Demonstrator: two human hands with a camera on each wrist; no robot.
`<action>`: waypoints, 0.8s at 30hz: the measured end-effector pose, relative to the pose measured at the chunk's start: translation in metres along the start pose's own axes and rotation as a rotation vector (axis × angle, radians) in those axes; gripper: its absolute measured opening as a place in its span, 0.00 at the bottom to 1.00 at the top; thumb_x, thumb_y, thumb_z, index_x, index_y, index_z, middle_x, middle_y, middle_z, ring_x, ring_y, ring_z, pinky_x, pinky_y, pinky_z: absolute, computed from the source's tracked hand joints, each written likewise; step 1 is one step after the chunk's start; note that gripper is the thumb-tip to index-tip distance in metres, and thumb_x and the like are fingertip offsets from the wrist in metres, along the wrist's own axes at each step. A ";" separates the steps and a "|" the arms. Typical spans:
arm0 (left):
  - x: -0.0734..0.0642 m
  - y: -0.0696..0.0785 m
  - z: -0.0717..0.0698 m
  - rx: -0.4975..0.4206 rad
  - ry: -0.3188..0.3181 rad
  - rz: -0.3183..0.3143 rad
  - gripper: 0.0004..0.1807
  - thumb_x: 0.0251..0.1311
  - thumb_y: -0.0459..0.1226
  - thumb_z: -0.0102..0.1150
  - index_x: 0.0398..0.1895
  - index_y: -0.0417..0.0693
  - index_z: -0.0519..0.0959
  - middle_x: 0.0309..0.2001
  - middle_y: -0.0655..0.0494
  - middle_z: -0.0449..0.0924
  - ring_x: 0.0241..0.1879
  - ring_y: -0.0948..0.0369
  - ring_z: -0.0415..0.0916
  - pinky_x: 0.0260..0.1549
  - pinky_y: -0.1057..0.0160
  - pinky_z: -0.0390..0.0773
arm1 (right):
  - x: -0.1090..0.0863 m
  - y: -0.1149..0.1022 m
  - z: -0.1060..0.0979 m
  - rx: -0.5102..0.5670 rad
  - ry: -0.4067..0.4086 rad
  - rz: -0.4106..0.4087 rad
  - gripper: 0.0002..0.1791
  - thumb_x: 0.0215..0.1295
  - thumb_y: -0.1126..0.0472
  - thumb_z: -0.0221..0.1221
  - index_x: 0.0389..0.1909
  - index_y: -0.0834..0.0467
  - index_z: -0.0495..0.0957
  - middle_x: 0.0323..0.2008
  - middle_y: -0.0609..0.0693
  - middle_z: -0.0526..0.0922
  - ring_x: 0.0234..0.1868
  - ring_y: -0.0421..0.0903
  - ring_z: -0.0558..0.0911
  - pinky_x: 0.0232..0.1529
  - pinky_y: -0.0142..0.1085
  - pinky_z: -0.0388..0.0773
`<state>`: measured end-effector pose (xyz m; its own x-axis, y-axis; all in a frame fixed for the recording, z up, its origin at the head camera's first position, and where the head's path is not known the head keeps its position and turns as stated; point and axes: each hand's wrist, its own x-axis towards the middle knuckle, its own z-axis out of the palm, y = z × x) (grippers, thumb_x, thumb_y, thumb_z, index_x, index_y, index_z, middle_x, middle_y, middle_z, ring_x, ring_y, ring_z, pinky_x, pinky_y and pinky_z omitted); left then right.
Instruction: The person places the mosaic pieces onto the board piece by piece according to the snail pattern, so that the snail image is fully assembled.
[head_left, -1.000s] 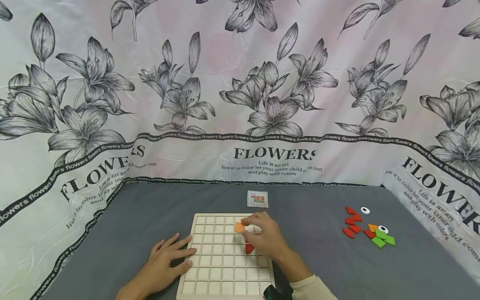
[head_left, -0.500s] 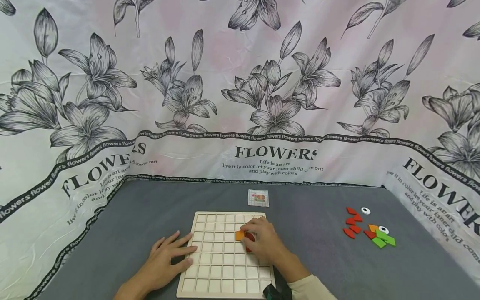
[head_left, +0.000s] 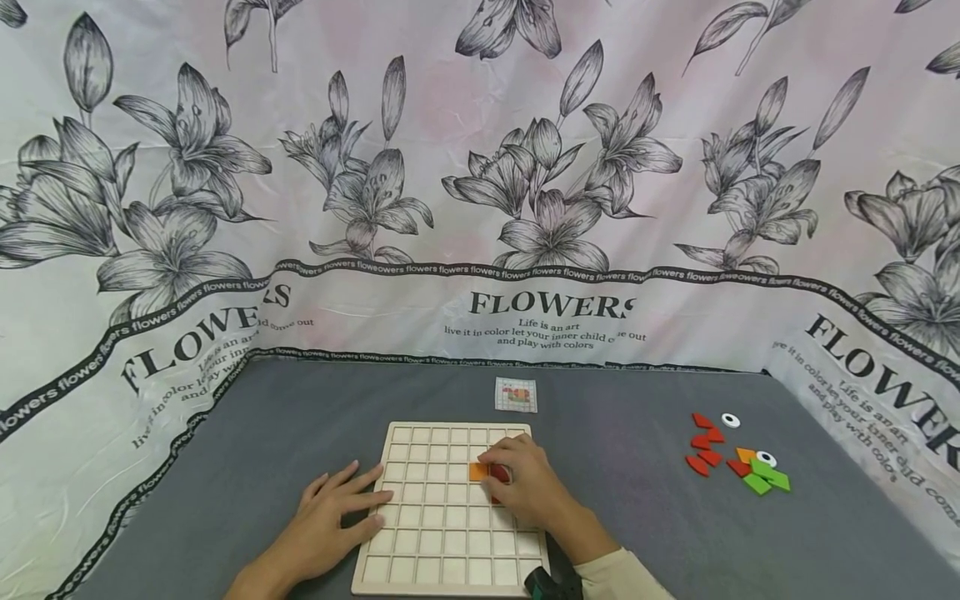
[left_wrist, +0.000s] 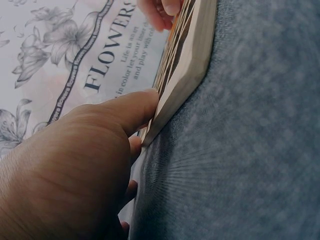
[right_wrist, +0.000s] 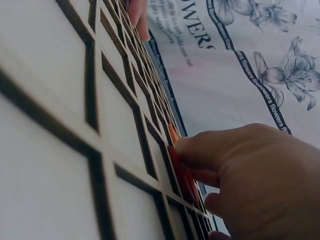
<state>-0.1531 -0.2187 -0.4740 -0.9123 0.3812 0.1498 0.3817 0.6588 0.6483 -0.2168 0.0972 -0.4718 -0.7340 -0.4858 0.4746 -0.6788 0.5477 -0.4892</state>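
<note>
A pale wooden grid board [head_left: 423, 521] lies on the grey cloth. My left hand [head_left: 318, 529], fingers spread and extended, rests its fingertips and thumb on the board's left edge. My right hand [head_left: 525, 482] reaches over the upper right part, thumb and index finger pinching the right side of an orange tile [head_left: 477, 472]. That tile lies at a cell of the third row; whether it sits fully down is unclear. Just right of it, dark red pieces [head_left: 500, 474] show in the grid, partly covered by my hand. In the right wrist view, the thumb touches near the red piece [right_wrist: 182, 175].
A small picture card [head_left: 516, 395] lies behind the board. Off to the right are loose red pieces [head_left: 703, 446], green pieces [head_left: 767, 477], an orange piece [head_left: 745, 455] and two white rings [head_left: 731, 421]. A flower-printed curtain [head_left: 555, 312] borders the table.
My right hand has brought the orange tile about one row nearer and lowered it to a cell beside the red pieces. My left hand stays at the board's edge.
</note>
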 end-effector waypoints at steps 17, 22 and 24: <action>0.000 0.001 -0.002 -0.002 -0.004 0.005 0.22 0.64 0.54 0.57 0.56 0.57 0.82 0.68 0.52 0.65 0.69 0.39 0.50 0.58 0.30 0.38 | 0.008 -0.010 -0.031 0.143 0.118 0.106 0.16 0.55 0.62 0.69 0.46 0.56 0.85 0.47 0.42 0.80 0.51 0.45 0.72 0.47 0.53 0.71; 0.000 0.001 0.000 0.016 0.004 -0.003 0.22 0.64 0.55 0.57 0.56 0.57 0.82 0.68 0.52 0.66 0.69 0.39 0.51 0.58 0.30 0.38 | 0.006 -0.013 -0.080 0.094 0.219 0.046 0.20 0.53 0.63 0.71 0.50 0.56 0.83 0.50 0.47 0.79 0.52 0.48 0.72 0.47 0.52 0.71; 0.000 0.002 0.000 0.023 0.006 -0.001 0.22 0.64 0.55 0.57 0.56 0.56 0.82 0.67 0.52 0.66 0.69 0.39 0.51 0.58 0.30 0.39 | 0.002 -0.014 -0.103 0.074 0.263 0.021 0.22 0.52 0.64 0.72 0.50 0.58 0.83 0.50 0.48 0.79 0.52 0.48 0.72 0.48 0.52 0.70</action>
<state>-0.1527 -0.2172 -0.4730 -0.9134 0.3771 0.1536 0.3843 0.6736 0.6313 -0.2067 0.1585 -0.3882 -0.7238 -0.2761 0.6323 -0.6700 0.5001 -0.5486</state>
